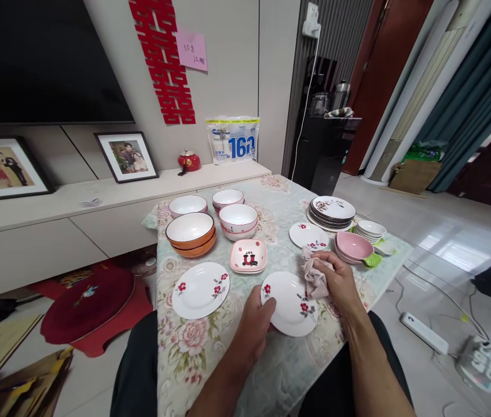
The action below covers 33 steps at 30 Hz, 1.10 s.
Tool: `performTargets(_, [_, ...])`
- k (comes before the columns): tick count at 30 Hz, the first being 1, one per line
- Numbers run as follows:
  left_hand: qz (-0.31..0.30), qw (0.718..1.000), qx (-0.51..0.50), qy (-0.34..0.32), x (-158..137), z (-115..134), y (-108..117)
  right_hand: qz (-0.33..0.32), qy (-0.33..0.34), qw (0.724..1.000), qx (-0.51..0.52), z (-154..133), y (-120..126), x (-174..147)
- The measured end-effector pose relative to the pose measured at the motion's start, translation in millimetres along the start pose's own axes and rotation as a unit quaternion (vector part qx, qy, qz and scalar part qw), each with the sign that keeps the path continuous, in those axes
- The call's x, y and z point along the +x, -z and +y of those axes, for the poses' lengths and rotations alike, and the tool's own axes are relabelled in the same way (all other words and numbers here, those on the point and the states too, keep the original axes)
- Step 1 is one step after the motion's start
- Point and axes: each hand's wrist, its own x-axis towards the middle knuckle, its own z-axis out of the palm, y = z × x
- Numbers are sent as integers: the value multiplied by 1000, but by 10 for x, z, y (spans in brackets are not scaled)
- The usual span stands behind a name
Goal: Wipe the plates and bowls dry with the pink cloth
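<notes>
My left hand (257, 318) grips the left edge of a white plate (288, 310) with red flowers, thumb on its top face. A crumpled pale pink cloth (315, 278) is bunched in my right hand (337, 278), at the plate's upper right rim. Left of that plate, a matching flowered plate (201, 292) lies on the tablecloth. Another flowered plate (308, 236) lies beyond the cloth. Just past my left hand sits a square pink-rimmed cat dish (248, 255), apparently stacked on another.
Orange bowls (191, 234) and pink-rimmed bowls (238, 220) stand at the table's far left. A stack of plates (332, 209), pink bowls (353, 246) and small white dishes (369, 229) stand at the right. A red stool (91, 295) is on the floor at left.
</notes>
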Motion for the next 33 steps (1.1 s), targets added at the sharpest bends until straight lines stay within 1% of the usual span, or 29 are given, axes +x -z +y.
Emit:
performTargets(2, [-15,1000,-18,3,-11,1,14,-28,66,995,-64,-39,-9,-17])
performTargets(3, [-26,999,-30,2,-20,6,25,-44,88,990,-97,-62,-20,-29])
performTargets(6, [-67,995,-71,-2,-51,35,57,-95,133,964,-211,-130,-93,-87])
performTargets(9, [-86,992,-93,1,-75,73,67,-137,153,923,-325,-190,-218,-174])
performTargets(11, [-90,991,-103,3,-86,91,65,-154,144,903,-374,-231,-306,-242])
performTargets(12, [-92,990,-109,2,-90,97,64,-160,134,897,-389,-255,-347,-278])
performTargets(14, [-95,988,-123,0,-97,100,61,-176,113,895,-394,-309,-414,-350])
performTargets(16, [-98,986,-133,1,-99,89,62,-204,103,900,-372,-373,-465,-416])
performTargets(19, [-104,984,-143,-6,-92,52,73,-272,120,904,-306,-461,-502,-473])
performTargets(21, [-108,983,-148,-14,-88,32,79,-319,133,902,-258,-479,-487,-465])
performTargets(22, [-107,983,-148,-16,-89,29,81,-331,132,902,-242,-466,-466,-446])
performTargets(23, [-106,984,-145,-16,-92,31,80,-328,127,905,-238,-438,-437,-420])
performTargets(24, [-103,984,-142,-13,-98,39,78,-308,119,911,-246,-396,-405,-391])
performTargets(25, [-101,985,-139,-10,-106,51,74,-275,111,918,-265,-346,-375,-363])
performTargets(27, [-97,986,-134,-1,-123,80,63,-185,100,925,-317,-247,-340,-324])
performTargets(28, [-98,986,-134,0,-130,92,57,-151,99,925,-335,-214,-343,-320])
performTargets(29, [-99,986,-134,0,-134,100,52,-134,99,925,-341,-198,-362,-328])
performTargets(30, [-99,986,-135,-2,-136,103,47,-137,100,927,-335,-203,-395,-346])
performTargets(31, [-101,985,-137,-6,-134,100,44,-158,102,930,-317,-229,-438,-371])
performTargets(33, [-111,984,-137,-19,-121,80,42,-236,109,930,-260,-321,-527,-426])
